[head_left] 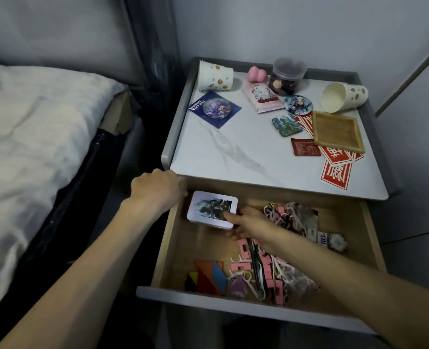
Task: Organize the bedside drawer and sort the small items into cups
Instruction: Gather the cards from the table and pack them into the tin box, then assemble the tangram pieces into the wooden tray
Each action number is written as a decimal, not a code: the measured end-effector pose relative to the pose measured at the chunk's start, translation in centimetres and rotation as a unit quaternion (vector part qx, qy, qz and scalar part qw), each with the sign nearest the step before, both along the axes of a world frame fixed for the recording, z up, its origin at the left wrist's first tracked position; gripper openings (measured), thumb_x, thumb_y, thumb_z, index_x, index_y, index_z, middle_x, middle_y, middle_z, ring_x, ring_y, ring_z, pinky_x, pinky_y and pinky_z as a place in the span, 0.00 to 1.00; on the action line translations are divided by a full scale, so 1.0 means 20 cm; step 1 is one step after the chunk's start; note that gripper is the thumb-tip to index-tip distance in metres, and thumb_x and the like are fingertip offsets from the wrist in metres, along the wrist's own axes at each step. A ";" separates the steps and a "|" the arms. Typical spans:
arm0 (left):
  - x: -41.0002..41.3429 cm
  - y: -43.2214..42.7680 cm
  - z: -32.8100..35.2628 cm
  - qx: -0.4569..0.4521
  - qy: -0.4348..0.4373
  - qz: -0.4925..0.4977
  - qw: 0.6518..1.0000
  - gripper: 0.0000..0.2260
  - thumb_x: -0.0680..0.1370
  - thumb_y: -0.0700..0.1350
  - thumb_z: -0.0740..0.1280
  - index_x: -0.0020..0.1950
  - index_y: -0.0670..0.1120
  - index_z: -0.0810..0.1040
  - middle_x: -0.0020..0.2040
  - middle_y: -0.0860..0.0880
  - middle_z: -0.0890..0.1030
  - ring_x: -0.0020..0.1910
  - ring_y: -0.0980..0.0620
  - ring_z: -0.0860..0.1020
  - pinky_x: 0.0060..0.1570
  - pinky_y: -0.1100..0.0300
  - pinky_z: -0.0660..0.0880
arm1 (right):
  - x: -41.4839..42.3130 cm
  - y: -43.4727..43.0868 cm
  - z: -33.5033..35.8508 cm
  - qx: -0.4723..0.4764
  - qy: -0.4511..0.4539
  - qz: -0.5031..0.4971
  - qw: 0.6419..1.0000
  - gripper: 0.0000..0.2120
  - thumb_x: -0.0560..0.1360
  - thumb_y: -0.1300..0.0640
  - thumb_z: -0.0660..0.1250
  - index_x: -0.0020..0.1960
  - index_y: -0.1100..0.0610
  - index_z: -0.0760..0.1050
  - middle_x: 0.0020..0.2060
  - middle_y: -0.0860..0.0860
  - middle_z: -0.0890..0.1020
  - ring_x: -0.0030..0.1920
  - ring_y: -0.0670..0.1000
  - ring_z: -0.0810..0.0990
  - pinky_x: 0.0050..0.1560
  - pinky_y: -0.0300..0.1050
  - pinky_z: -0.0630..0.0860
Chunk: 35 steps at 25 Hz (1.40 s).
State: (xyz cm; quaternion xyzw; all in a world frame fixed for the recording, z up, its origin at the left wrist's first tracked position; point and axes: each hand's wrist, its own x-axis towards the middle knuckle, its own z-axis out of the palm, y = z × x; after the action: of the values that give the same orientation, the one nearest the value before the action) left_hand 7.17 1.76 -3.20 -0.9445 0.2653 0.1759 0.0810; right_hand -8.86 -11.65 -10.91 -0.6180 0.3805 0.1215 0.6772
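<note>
The wooden drawer of the bedside table stands pulled open. My right hand reaches into it and pinches a white square picture card by its right corner, lifted near the back left. My left hand grips the drawer's left wall at the table's front corner. Pink blocks, white floss picks, a coloured tangram and small packets litter the drawer. Two paper cup stacks lie on their sides on the tabletop, one at back left, one at back right.
The marble tabletop carries a blue badge card, a pink packet, a lidded jar, a pink heart, a round badge, a wooden tray and red paper slips. A bed lies on the left.
</note>
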 end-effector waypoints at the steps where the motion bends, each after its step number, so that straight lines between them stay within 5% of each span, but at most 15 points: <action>1: -0.01 -0.01 -0.02 0.007 0.021 -0.004 1.000 0.19 0.81 0.56 0.63 0.64 0.43 0.74 0.63 0.41 0.76 0.61 0.39 0.75 0.51 0.51 0.71 | 0.05 0.01 -0.03 -0.001 0.004 -0.003 1.000 0.11 0.81 0.56 0.65 0.59 0.62 0.73 0.40 0.57 0.80 0.35 0.50 0.80 0.37 0.40 0.78; 8: -0.03 -0.04 -0.12 0.014 -0.074 -0.103 0.992 0.10 0.79 0.41 0.62 0.59 0.42 0.76 0.55 0.44 0.79 0.54 0.42 0.79 0.41 0.55 0.69 | 0.19 0.00 -0.12 -0.070 -0.015 -0.015 0.997 0.04 0.81 0.58 0.65 0.54 0.56 0.73 0.40 0.53 0.79 0.32 0.52 0.78 0.37 0.43 0.79; 15: -0.02 -0.05 -0.15 0.023 -0.091 -0.140 0.986 0.10 0.78 0.41 0.64 0.59 0.43 0.76 0.55 0.43 0.79 0.52 0.42 0.79 0.39 0.55 0.68 | 0.23 0.01 -0.24 -0.182 0.007 -0.002 0.983 0.10 0.76 0.54 0.71 0.55 0.57 0.77 0.50 0.57 0.83 0.45 0.57 0.84 0.49 0.57 0.83; 21: -0.03 -0.05 -0.16 0.021 -0.094 -0.150 0.984 0.10 0.78 0.44 0.65 0.58 0.44 0.77 0.55 0.43 0.79 0.52 0.42 0.79 0.39 0.55 0.69 | 0.24 0.02 -0.25 -0.294 0.037 0.062 0.953 0.17 0.77 0.49 0.69 0.55 0.63 0.78 0.50 0.58 0.83 0.46 0.58 0.84 0.48 0.52 0.82; 27: -0.03 -0.05 -0.16 0.032 -0.077 -0.149 0.985 0.10 0.79 0.44 0.64 0.58 0.44 0.78 0.54 0.45 0.80 0.52 0.44 0.80 0.39 0.56 0.69 | 0.13 0.03 -0.02 -0.344 0.011 0.124 0.931 0.13 0.79 0.50 0.67 0.40 0.57 0.76 0.34 0.51 0.79 0.33 0.51 0.78 0.29 0.42 0.68; 29: -0.03 -0.04 -0.13 0.033 -0.092 -0.143 0.985 0.10 0.79 0.48 0.63 0.58 0.47 0.78 0.52 0.47 0.80 0.50 0.44 0.80 0.37 0.57 0.68 | 0.05 0.03 0.09 -0.376 -0.015 0.164 0.912 0.09 0.80 0.53 0.66 0.42 0.55 0.77 0.36 0.49 0.81 0.35 0.49 0.79 0.32 0.38 0.74; 32: -0.09 -0.06 -0.05 -0.014 -0.126 -0.126 0.984 0.14 0.82 0.54 0.59 0.56 0.45 0.77 0.52 0.46 0.80 0.50 0.44 0.79 0.38 0.57 0.65 | -0.11 -0.05 0.28 -0.474 -0.061 0.187 0.859 0.08 0.80 0.55 0.66 0.56 0.53 0.81 0.50 0.48 0.84 0.45 0.45 0.82 0.50 0.41 0.81; 35: -0.18 -0.12 0.01 -0.139 -0.061 -0.099 0.983 0.16 0.81 0.57 0.60 0.50 0.46 0.79 0.48 0.46 0.81 0.48 0.43 0.80 0.41 0.57 0.70 | -0.17 -0.32 0.49 -0.598 -0.072 0.123 0.789 0.08 0.80 0.54 0.66 0.57 0.52 0.81 0.50 0.46 0.84 0.43 0.42 0.80 0.48 0.40 0.79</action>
State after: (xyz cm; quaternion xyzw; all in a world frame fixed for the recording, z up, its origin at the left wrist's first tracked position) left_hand 3.66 -0.69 -3.05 -0.9246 0.3739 0.0703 -0.0180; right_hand -12.36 -18.10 -1.19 -0.9478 0.2484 -0.0927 0.1769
